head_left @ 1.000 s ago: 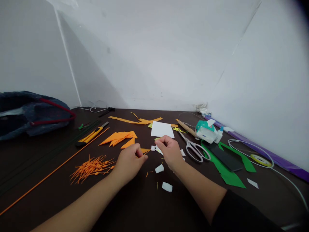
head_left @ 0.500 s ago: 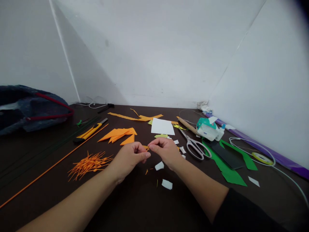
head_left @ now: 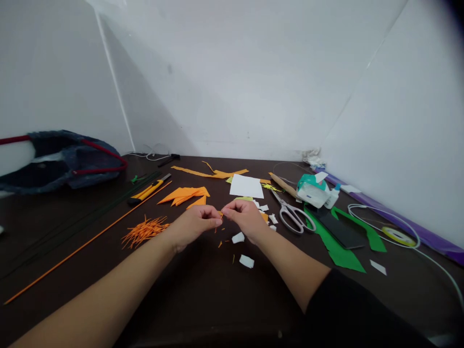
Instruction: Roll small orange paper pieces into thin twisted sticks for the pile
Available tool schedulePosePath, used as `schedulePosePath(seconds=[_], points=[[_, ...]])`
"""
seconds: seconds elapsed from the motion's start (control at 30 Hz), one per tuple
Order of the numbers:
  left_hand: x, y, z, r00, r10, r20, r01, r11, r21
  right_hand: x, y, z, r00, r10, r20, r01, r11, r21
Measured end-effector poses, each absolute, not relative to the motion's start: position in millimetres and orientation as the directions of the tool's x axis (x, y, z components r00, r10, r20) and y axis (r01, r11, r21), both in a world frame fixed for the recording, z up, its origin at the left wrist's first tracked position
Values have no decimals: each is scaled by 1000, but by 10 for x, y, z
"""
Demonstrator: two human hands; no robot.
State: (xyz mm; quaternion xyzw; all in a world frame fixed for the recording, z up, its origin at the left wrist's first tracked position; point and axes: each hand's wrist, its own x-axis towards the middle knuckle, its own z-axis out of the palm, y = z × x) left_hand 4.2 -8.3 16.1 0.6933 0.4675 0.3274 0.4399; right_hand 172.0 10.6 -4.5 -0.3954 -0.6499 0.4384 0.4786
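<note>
1. Head view: L hand [head_left: 197, 222] & R hand [head_left: 247, 218] meet tip to tip; thumb + index of each closed in a pinch on a strip [head_left: 221, 215].
2. Strip: thin, short, bright orange, mostly hidden by fingertips; only a small bit shows btwn the 2 pinches. Can't tell if twisted or flat.
3. Just below fingertips, body side: orange crumbs [head_left: 220, 244] on dark table [head_left: 203, 299]; white scraps [head_left: 247, 261] nearer R forearm.
4. L of L hand, by wrist: pile [head_left: 145, 230] of thin orange strands, crisscrossed, same orange as strip.
5. Beyond L hand: orange triangles [head_left: 184, 194], overlapping. Further L: cutter [head_left: 149, 191], yellow/blk, blade out, beside long orange stick [head_left: 90, 240].
6. Straight past both hands: white sheet [head_left: 247, 186], flat; orange bands [head_left: 195, 172] behind, to its L.
7. R of R hand: scissors [head_left: 285, 208], grey handles twd person, blades pointing away. Further R: green paper [head_left: 340, 254] w/ blk slab [head_left: 337, 228] partly over it; tissue pack [head_left: 311, 190] & glue bottle [head_left: 332, 196] beyond.
</note>
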Motion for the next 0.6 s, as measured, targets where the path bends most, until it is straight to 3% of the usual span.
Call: schedulePosePath(seconds=[0.13, 0.23, 0.43, 0.6], points=[[-179, -77, 210, 252, 968, 12, 402, -116, 908, 1750, 141, -63, -239, 924, 298, 44, 317, -947], [-542, -107, 261, 117, 992, -47, 439, -10, 898, 1796, 181, -89, -205, 938, 281, 174, 317, -932], [-1039, -191, 232, -85, 996, -30, 712, 81, 697, 1832, 179, -121, -258, 916, 306, 340, 382, -859], [-1169, -114, 211, -147, 989, 32, 787, 98, 610, 1850, 171, -104, -219, 926, 308, 422, 375, -826]])
